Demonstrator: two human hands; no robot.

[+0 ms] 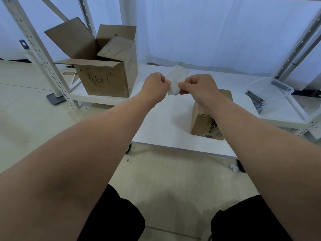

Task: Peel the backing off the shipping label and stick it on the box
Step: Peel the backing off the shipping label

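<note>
A white shipping label [177, 76] is held up above the low white table [165, 129], its blank side toward me. My left hand [154, 86] pinches its lower left edge and my right hand [199, 87] pinches its lower right corner. Whether the backing has come apart from the label cannot be told. A small closed cardboard box [202, 122] stands on the table below my right forearm, which hides part of it.
A large open cardboard box [106, 79] with handwriting stands on the low shelf at the left. White rack posts [34, 54] rise at left and right. A clear plastic bin [271, 89] with small items sits on the shelf at the right.
</note>
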